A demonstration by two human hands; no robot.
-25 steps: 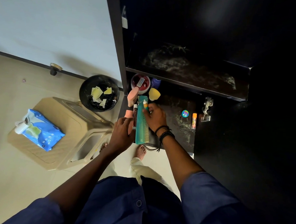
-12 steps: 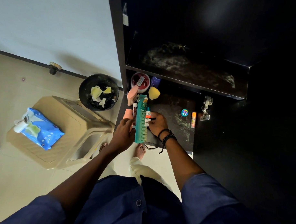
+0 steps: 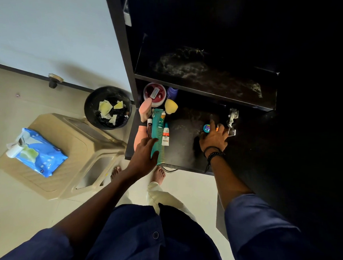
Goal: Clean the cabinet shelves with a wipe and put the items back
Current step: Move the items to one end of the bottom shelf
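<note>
The person stands before the dark cabinet, bare feet on the pale floor. The left hand lies on the teal comb at the front left of the lower shelf; its grip is apart, with fingers and thumb laid flat on the comb. The right hand is far to the right on the same shelf, grip also apart, fingers spread over a small round tin and an orange stick, which it mostly hides. Just beside it there is a metal hinge.

Against the comb lies a white tube. On the comb's other side are a dark tube and a pink thing. Behind them crowd a pink bottle, a yellow sponge, a red jar and a purple bottle, partly under the upper shelf, which shows grey dust smears.

The pack of wipes rests on a beige stool, well apart from both hands. Between stool and cabinet stands a black bin with crumpled wipes inside.
</note>
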